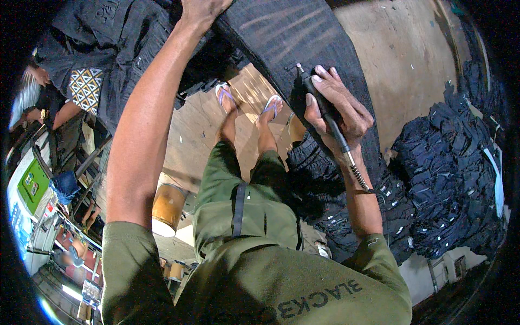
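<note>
My right hand (346, 108) is closed round a black pen-shaped rotary grinder (327, 115), whose cable with a spring sleeve trails back along my wrist. Its small pinkish tip points at a leg of dark denim jeans (295, 32) stretched out in front of me; whether tip and cloth touch, I cannot tell. Faded streaks run across the denim beyond the tip. At the upper edge, my left hand (205, 10) is beside the left side of the same leg. Its fingers are cut off by the picture's edge, so their grip is hidden.
A big heap of dark jeans (441, 179) lies at the right, and more dark denim (116, 38) at the upper left. Below are my sandalled feet (271, 108) on a brown floor and a yellowish drum (169, 208). Other people's limbs (40, 76) show at the far left.
</note>
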{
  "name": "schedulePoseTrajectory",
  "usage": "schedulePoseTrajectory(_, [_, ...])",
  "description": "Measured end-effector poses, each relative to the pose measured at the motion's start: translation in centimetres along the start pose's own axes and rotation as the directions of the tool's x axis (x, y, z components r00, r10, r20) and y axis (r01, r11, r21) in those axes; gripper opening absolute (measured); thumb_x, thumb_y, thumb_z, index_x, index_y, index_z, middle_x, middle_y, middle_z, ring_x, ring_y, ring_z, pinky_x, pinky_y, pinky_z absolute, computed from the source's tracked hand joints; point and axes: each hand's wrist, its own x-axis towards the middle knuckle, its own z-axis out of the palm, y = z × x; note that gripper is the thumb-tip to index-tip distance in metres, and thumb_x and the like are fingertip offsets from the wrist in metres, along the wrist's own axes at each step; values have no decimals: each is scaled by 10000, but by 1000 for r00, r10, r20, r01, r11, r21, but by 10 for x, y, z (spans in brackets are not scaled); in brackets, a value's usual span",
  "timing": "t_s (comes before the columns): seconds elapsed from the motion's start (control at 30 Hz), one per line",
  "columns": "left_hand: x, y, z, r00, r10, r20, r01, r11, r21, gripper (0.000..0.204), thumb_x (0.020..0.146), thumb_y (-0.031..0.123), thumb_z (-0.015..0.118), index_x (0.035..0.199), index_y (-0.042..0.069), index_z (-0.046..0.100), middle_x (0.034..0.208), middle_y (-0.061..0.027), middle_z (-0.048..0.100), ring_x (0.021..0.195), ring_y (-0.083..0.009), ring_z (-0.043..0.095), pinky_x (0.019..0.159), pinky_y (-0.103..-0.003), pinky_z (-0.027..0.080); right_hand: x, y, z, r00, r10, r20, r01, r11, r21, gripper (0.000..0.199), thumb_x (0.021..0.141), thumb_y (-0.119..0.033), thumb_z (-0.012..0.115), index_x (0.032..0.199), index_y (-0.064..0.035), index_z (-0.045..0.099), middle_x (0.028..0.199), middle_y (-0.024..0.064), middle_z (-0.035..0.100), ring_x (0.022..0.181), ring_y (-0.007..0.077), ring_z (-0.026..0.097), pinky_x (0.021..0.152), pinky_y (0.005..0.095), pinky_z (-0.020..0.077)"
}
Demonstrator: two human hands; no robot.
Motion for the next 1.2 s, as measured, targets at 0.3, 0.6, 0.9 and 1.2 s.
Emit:
schedulePoseTrajectory(0.3, [1, 1, -2, 1000, -20, 24, 21, 999, -35, 409, 878, 259, 896, 1118, -2, 693, 1011, -183, 792, 936, -337, 778, 807, -402, 578, -1, -1, -2, 999, 2, 39, -3, 1000, 9, 340, 796, 0, 832, 1134, 0, 798, 1130, 173, 809, 1170, 329, 767, 1099, 523, 572])
schedulePoseTrajectory(0.6, [1, 2, -2, 1000, -11, 12, 11, 1000, 5, 416, 878, 271, 895, 1118, -9, 704, 1025, -192, 788, 949, -352, 768, 824, -418, 572, -1, -3, -3, 1000, 24, 6, -24, 1000, 5, 329, 779, -3, 833, 1106, 11, 806, 1107, 166, 812, 1140, 332, 777, 1091, 516, 577])
schedulePoseTrajectory(0.9, [1, 5, -2, 998, -52, 25, 52, 999, -16, 427, 887, 284, 890, 1129, -21, 716, 1054, -200, 792, 985, -349, 769, 867, -419, 574, -2, -2, -3, 998, 50, -46, -49, 999, 14, 300, 766, -5, 808, 1063, 33, 804, 1056, 207, 807, 1118, 347, 785, 1076, 527, 579])
schedulePoseTrajectory(1.2, [2, 5, -3, 994, -95, 62, 95, 995, -9, 425, 891, 274, 887, 1140, -26, 718, 1068, -200, 792, 982, -334, 770, 871, -411, 574, -3, -4, -9, 998, 51, -22, -50, 998, 43, 228, 806, 31, 754, 1027, 81, 777, 1092, 277, 792, 1122, 379, 777, 1079, 567, 564])
